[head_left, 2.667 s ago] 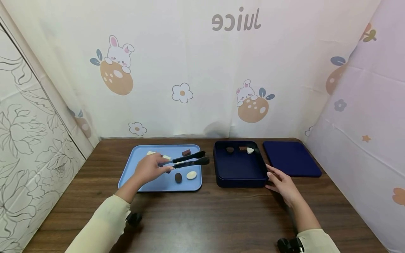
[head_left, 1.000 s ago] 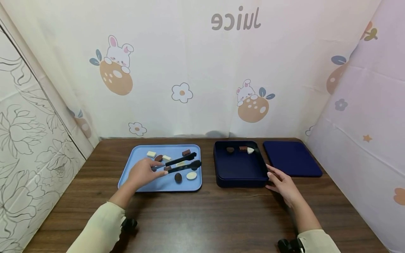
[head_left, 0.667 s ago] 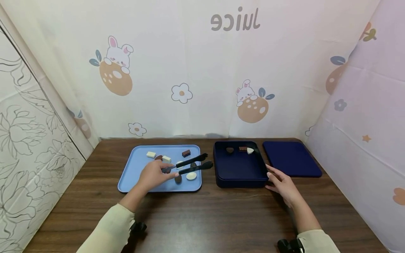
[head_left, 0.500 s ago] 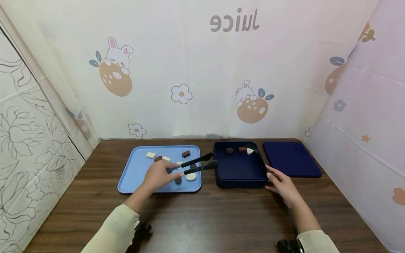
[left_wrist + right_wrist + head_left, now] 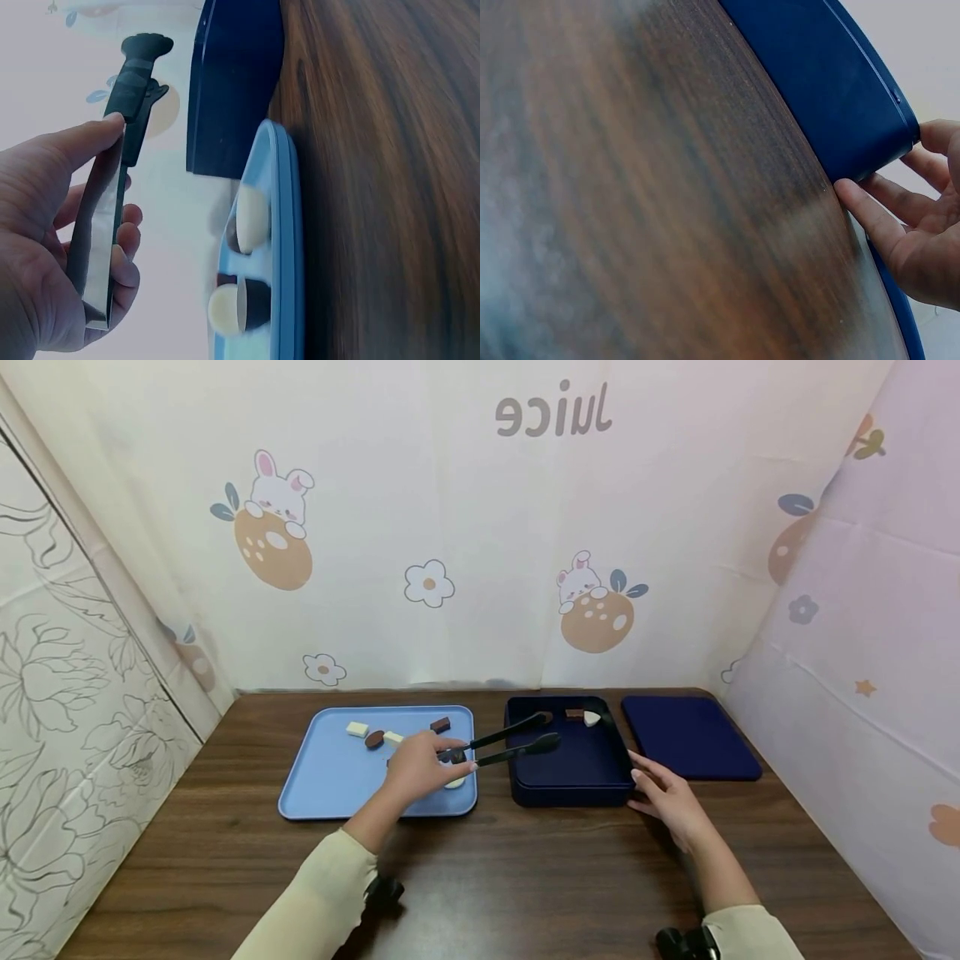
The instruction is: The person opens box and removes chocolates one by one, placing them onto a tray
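In the head view my left hand (image 5: 422, 768) grips black-tipped metal tongs (image 5: 510, 747) between thumb and fingers. Their tips reach over the left part of a dark blue box (image 5: 570, 795). Whether anything sits between the tips I cannot tell. Inside the box are a brown chocolate bar (image 5: 574, 715) and a white chocolate (image 5: 592, 719). Beneath my left forearm lies a light blue tray (image 5: 315, 777) of chocolates, some hidden by the hand. My right hand (image 5: 670, 797) rests its fingertips against the box's right side. In the right wrist view those fingers (image 5: 889, 199) touch the box corner.
A flat dark blue lid (image 5: 690, 737) lies to the right of the box. On the tray are a white chocolate block (image 5: 357, 728), a round brown chocolate (image 5: 374, 740) and a dark block (image 5: 440, 725). A printed curtain (image 5: 465, 527) hangs behind the wooden table (image 5: 495, 877).
My left hand has carried the tongs rightward from above the tray until their tips are over the box. The tongs now cover the dark chocolate in the box. My right hand stays put.
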A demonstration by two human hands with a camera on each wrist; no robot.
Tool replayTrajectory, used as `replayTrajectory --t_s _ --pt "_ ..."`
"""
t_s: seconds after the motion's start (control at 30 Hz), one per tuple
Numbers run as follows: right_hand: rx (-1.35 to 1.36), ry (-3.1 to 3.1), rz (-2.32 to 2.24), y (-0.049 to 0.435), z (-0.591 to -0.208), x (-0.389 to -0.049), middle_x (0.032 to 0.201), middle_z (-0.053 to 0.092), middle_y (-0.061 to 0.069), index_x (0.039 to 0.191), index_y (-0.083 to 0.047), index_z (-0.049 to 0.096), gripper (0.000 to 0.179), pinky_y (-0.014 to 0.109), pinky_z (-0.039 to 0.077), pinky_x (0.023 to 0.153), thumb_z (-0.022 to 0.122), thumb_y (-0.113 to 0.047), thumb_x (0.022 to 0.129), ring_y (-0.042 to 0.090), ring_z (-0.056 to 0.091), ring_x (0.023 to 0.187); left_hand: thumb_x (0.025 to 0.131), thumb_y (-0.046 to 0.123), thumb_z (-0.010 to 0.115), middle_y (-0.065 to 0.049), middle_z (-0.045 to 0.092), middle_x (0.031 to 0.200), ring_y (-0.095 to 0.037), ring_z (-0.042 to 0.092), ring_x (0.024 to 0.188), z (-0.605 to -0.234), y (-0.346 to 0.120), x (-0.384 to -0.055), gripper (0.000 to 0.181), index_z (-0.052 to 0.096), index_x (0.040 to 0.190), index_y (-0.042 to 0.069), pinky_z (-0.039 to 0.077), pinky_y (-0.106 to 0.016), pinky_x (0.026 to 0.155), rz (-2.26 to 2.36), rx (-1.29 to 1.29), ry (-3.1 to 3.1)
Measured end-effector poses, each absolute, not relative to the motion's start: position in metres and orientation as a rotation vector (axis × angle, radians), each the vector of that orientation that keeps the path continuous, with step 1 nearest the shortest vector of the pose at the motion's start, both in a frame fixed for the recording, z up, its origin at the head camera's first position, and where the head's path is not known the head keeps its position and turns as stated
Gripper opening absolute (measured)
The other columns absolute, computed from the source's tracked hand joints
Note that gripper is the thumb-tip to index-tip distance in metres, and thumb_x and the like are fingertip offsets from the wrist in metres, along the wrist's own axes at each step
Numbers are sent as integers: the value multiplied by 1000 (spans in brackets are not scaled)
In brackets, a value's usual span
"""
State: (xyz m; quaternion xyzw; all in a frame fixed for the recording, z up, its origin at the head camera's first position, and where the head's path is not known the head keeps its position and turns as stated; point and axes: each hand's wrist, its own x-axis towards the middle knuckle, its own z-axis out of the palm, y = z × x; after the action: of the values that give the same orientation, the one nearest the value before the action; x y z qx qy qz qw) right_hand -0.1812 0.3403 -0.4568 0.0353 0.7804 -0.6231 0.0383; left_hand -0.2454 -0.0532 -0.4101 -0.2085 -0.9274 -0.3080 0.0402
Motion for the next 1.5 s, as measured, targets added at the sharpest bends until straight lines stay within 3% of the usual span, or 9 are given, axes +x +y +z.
replayTrajectory --t_s 0.13,0.3,0.43,0.63,0.77,0.97,1.17,1.3,1.5 --pt "109 2401 -1907 340 -458 -182 152 23 26 155 -5 24 64 33 52 88 48 -34 104 36 35 127 84 40 77 2 72 85 -9 52 61 -411 -42 -250 39 74 118 20 36 -26 49 -940 -669 -2855" --pt "114 2407 -1894 340 -458 -183 149 26 25 155 -6 25 63 34 52 88 48 -35 103 27 40 119 86 36 76 4 55 58 -11 42 51 -408 -28 -254 40 71 122 19 30 -28 46 -865 -623 -2905" --pt "119 2411 -1887 340 -458 -182 147 28 23 155 -7 25 63 34 52 88 48 -34 104 24 41 116 86 39 75 3 60 69 -11 46 58 -404 -17 -257 40 71 122 21 35 -28 46 -787 -544 -2938" --pt "106 2412 -1886 339 -457 -182 149 26 25 155 -7 25 63 34 52 88 47 -35 104 29 39 121 85 42 75 -1 71 103 -16 61 74 -398 -1 -260 42 72 121 23 42 -30 46 -660 -447 -2991" --pt "108 2417 -1884 339 -457 -183 147 28 24 155 -6 25 63 34 52 88 47 -35 104 20 43 114 84 43 75 0 69 115 -20 66 89 -394 7 -262 41 72 121 25 49 -32 53 -608 -397 -3008" --pt "104 2420 -1881 339 -456 -183 147 28 24 155 -6 25 63 34 52 88 47 -35 104 14 44 109 85 43 75 1 70 111 -21 66 86 -390 16 -267 40 72 120 25 49 -33 52 -526 -344 -3032" --pt "114 2421 -1874 340 -456 -183 147 28 24 155 -7 25 63 35 52 89 47 -35 104 17 44 112 84 44 76 -2 68 105 -21 65 87 -389 24 -273 38 75 114 22 51 -39 61 -389 -303 -3044" --pt "113 2425 -1871 340 -456 -182 148 27 25 155 -7 25 63 34 52 88 46 -35 104 23 42 117 84 46 75 -4 66 104 -22 64 87 -386 30 -275 37 75 112 22 50 -39 59 -325 -282 -3072" --pt "129 2419 -1884 341 -457 -181 147 29 24 155 -6 25 62 34 52 88 47 -35 104 18 45 114 83 46 76 -10 65 94 -29 65 81 -381 39 -280 31 76 94 16 54 -44 60 -240 -269 -3106"
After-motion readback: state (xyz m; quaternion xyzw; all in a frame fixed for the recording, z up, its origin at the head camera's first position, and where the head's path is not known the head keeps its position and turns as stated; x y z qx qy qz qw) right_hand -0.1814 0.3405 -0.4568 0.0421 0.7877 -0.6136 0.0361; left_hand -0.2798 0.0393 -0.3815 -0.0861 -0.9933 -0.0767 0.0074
